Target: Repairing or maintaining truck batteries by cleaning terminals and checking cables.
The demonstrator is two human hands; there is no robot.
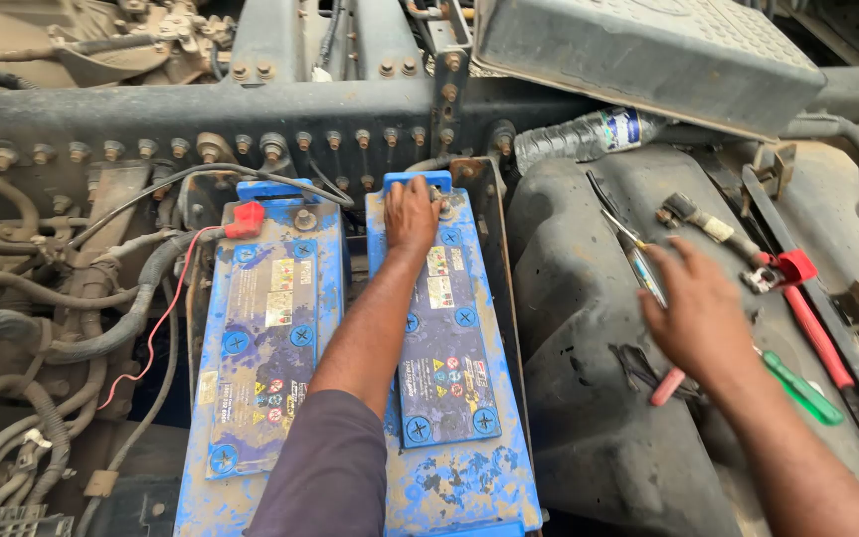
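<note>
two dusty blue batteries are seated side by side in the tray. left battery (pixel 265 338): red terminal cap (pixel 247 219) and cables are attached. right battery (pixel 446 368): the left hand (pixel 411 214) is laid flat, fingers spread, on its far end near the terminal (connection hidden, progress cannot be judged). the right hand (pixel 700 318) is held open over pliers (pixel 670 383) and a green screwdriver (pixel 803 390), nothing gripped.
</note>
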